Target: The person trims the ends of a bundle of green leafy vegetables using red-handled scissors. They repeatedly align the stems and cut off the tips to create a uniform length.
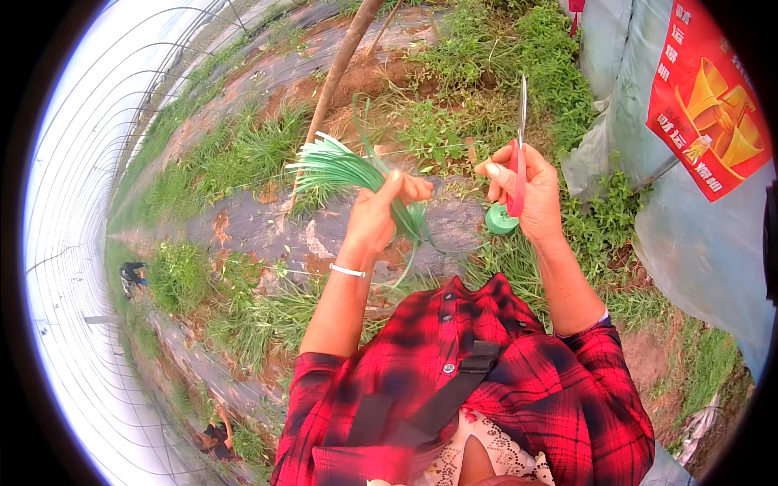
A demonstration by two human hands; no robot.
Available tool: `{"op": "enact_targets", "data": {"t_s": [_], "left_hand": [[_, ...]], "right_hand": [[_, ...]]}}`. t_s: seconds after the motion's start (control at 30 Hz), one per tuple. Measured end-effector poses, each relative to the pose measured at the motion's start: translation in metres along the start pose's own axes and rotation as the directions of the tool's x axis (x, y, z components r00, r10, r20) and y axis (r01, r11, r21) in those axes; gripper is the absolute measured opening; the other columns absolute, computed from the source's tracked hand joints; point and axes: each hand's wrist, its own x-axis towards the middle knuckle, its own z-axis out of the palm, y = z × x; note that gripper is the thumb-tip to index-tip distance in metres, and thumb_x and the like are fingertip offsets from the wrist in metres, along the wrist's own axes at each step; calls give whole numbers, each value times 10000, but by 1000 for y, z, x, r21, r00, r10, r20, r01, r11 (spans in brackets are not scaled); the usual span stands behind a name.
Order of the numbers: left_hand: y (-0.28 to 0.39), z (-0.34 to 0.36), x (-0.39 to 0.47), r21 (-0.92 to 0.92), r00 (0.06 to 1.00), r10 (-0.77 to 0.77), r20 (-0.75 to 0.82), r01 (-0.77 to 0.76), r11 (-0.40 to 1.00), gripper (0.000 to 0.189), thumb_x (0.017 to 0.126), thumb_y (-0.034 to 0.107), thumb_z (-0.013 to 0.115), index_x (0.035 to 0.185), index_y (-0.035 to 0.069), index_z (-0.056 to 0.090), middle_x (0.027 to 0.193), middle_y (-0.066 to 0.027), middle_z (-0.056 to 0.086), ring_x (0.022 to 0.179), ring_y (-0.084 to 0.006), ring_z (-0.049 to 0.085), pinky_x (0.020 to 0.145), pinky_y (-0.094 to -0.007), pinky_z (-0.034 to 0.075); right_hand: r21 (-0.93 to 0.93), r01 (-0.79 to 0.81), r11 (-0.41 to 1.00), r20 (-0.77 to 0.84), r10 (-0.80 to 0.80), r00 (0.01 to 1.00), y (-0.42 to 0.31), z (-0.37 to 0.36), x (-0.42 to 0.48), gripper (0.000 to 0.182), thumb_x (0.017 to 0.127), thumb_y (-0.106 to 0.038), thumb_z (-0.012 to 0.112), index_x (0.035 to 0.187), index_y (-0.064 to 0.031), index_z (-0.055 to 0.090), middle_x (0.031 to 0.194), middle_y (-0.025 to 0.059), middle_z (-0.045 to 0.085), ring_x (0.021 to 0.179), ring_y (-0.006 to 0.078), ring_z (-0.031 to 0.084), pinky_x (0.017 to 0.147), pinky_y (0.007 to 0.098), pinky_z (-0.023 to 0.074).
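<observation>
A bundle of green plastic tying strips [343, 163] is gripped in my left hand [384, 209]. Their pale, even ends fan out to the left, and looser strands droop below the fist. My right hand [535, 194] holds a pair of scissors [518, 173] by the red handles, with the blades pointing away from me and looking closed. Just beneath that hand shows a roll of green plastic tape [501, 219], apart from the bundle; whether it hangs or lies on the ground I cannot tell.
A wooden pole [340, 67] slants up beyond my left hand. Black mulch film [243, 234] covers soil beds among weeds. Plastic sheeting [693, 261] with a red printed banner [708, 103] stands at right. Two people [130, 279] work farther down the greenhouse, at left.
</observation>
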Motion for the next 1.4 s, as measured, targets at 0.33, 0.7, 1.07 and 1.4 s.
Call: {"op": "enact_targets", "data": {"t_s": [0.33, 0.7, 1.07, 1.4], "left_hand": [[88, -67, 22, -652, 969, 227, -98, -234, 721, 294, 941, 272, 379, 770, 53, 475, 538, 20, 288, 441, -68, 285, 391, -203, 260], [119, -42, 16, -692, 947, 318, -44, -259, 674, 268, 928, 251, 415, 752, 58, 472, 531, 18, 290, 416, -68, 280, 383, -208, 254], [122, -23, 3, -762, 938, 341, 63, -175, 623, 269, 933, 248, 401, 738, 69, 454, 531, 13, 295, 405, -73, 279, 386, -223, 250], [109, -59, -12, -598, 957, 290, 25, -218, 772, 269, 934, 271, 405, 758, 70, 442, 552, 22, 290, 396, -54, 247, 362, -198, 231]], "right_hand": [[99, -557, 825, 422, 472, 774, 66, -4, -71, 305, 847, -331, 543, 894, -30, 523, 676, 47, 562, 543, 85, 511, 479, 194, 394], [462, -830, 312, 713, 426, 557, 95, 34, -72, 317, 885, -374, 471, 908, -68, 547, 787, 44, 574, 661, 158, 534, 575, 285, 427], [449, -791, 416, 659, 443, 608, 87, 57, -46, 386, 873, -426, 479, 815, -47, 525, 665, 42, 520, 542, 136, 460, 474, 263, 360], [322, -580, 748, 510, 379, 772, 64, 41, -46, 371, 881, -381, 481, 807, -19, 521, 523, 33, 452, 429, 120, 406, 408, 239, 318]]}}
